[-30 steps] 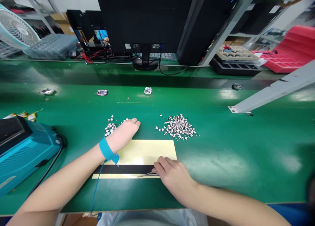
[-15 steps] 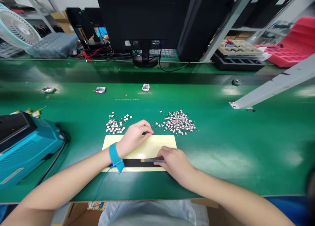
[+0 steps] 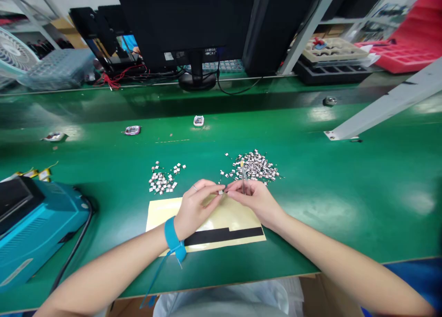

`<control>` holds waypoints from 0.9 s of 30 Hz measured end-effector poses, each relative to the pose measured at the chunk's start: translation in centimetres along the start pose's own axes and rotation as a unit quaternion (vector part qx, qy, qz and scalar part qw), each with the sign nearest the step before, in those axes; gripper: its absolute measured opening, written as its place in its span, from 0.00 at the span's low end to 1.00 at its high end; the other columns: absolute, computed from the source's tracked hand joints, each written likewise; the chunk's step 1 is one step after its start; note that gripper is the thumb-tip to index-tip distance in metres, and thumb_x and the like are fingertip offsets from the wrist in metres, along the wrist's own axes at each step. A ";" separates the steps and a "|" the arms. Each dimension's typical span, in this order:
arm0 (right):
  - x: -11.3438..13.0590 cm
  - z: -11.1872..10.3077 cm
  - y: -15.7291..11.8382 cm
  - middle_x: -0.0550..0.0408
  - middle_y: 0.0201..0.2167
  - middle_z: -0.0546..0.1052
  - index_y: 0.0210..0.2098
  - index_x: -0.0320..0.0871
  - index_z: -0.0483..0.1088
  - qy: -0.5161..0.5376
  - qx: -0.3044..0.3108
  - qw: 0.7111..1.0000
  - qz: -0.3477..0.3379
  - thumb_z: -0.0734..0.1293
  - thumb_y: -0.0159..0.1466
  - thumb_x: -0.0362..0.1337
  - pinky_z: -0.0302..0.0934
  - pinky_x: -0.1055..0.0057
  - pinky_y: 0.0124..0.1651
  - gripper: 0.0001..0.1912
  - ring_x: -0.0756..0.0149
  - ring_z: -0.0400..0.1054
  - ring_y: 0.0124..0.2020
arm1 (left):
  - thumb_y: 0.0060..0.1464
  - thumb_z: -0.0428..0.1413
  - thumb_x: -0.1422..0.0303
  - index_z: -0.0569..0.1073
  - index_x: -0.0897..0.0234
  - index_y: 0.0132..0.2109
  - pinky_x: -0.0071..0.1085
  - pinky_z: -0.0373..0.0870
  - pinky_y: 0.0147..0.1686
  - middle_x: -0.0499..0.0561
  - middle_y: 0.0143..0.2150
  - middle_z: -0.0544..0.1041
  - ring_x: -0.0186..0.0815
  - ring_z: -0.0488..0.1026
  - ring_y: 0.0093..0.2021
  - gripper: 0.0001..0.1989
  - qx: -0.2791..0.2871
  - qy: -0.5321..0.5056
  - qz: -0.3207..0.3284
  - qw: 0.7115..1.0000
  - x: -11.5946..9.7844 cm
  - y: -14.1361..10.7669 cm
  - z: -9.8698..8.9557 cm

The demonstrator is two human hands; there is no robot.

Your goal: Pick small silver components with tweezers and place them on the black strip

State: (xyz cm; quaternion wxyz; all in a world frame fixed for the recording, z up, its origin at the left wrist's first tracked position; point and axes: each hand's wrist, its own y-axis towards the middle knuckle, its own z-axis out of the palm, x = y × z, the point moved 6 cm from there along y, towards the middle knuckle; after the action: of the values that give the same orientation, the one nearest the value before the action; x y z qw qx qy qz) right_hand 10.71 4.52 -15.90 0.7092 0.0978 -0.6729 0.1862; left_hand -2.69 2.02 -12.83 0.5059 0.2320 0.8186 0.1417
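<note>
My left hand (image 3: 200, 202), with a blue strap (image 3: 174, 236) at its wrist, pinches a small white square part (image 3: 221, 192). The fingertips of my right hand (image 3: 253, 199) meet it there, at a small dark bit too tiny to make out. Tucked in my right hand, a slim grey tool like tweezers (image 3: 244, 173) points up and away, its end yellowish. Under both hands lies a yellow backing sheet (image 3: 162, 211) bearing a black strip (image 3: 210, 236), whose upper edge is stepped. Beyond are a larger heap of small white parts (image 3: 257, 166) and a smaller group of them (image 3: 162, 182).
A teal machine (image 3: 51, 225) with a black cable stands at the left. Small white-rimmed units, one of them (image 3: 199, 120) central, sit farther back. A white metal post (image 3: 380, 105) meets the table at the right. The monitor (image 3: 193, 26) rises behind.
My right hand has moved from the black strip up to my left fingertips, and the tool has swung from level to upright. A white part now shows in my left fingers. The view has shifted.
</note>
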 end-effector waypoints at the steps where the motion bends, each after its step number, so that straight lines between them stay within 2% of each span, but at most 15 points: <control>1: 0.0 0.4 0.0 0.52 0.30 0.70 0.27 0.38 0.69 0.018 0.005 1.000 -0.001 0.68 0.53 0.43 0.57 0.73 0.35 0.13 0.64 0.64 0.32 | 0.52 0.53 0.78 0.69 0.65 0.45 0.21 0.68 0.37 0.50 0.36 0.69 0.26 0.69 0.35 0.12 -0.003 -0.006 -0.012 1.000 0.2 0.0 0.0; 4: 0.0 1.1 -0.1 0.54 0.30 0.70 0.26 0.39 0.69 0.050 0.002 0.999 -0.005 0.69 0.53 0.41 0.56 0.74 0.35 0.10 0.65 0.64 0.33 | 0.51 0.53 0.77 0.66 0.65 0.46 0.22 0.69 0.37 0.49 0.35 0.70 0.27 0.69 0.34 0.14 -0.008 0.008 -0.023 1.000 0.3 -0.1 0.0; 9: 0.0 1.2 -0.1 0.55 0.30 0.70 0.25 0.39 0.69 0.064 -0.003 0.998 -0.007 0.69 0.53 0.39 0.55 0.74 0.35 0.08 0.66 0.63 0.33 | 0.52 0.54 0.75 0.65 0.65 0.47 0.24 0.69 0.38 0.48 0.32 0.72 0.29 0.69 0.35 0.14 -0.015 0.084 0.046 0.995 -0.5 0.0 -0.1; 19: -0.3 0.9 -0.3 0.55 0.26 0.70 0.23 0.38 0.69 0.043 -0.029 0.998 0.028 0.70 0.49 0.38 0.56 0.73 0.32 0.09 0.66 0.63 0.29 | 0.54 0.53 0.76 0.63 0.66 0.48 0.24 0.69 0.36 0.49 0.34 0.72 0.30 0.69 0.36 0.14 -0.002 0.099 0.099 0.990 -0.8 -0.2 0.3; 22: -0.6 0.8 -0.3 0.55 0.25 0.70 0.21 0.38 0.66 0.060 -0.036 0.997 0.043 0.71 0.48 0.40 0.58 0.73 0.34 0.12 0.66 0.65 0.30 | 0.54 0.52 0.75 0.63 0.66 0.48 0.24 0.70 0.36 0.50 0.33 0.71 0.30 0.69 0.36 0.13 0.002 0.100 0.099 0.990 -0.9 -0.1 0.3; 27: -0.5 0.8 0.0 0.51 0.28 0.72 0.21 0.39 0.60 0.073 0.004 0.995 0.065 0.72 0.48 0.45 0.61 0.72 0.37 0.20 0.64 0.67 0.32 | 0.54 0.53 0.76 0.64 0.66 0.45 0.24 0.69 0.36 0.49 0.33 0.71 0.29 0.69 0.35 0.11 0.005 0.082 0.084 0.993 -0.9 -0.2 0.2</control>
State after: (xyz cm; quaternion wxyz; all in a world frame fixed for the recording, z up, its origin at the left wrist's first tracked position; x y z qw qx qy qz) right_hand 9.93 4.14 -16.36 0.7425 0.0424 -0.6235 0.2412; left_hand -2.18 1.38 -12.35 0.4224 0.2899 0.8356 0.1981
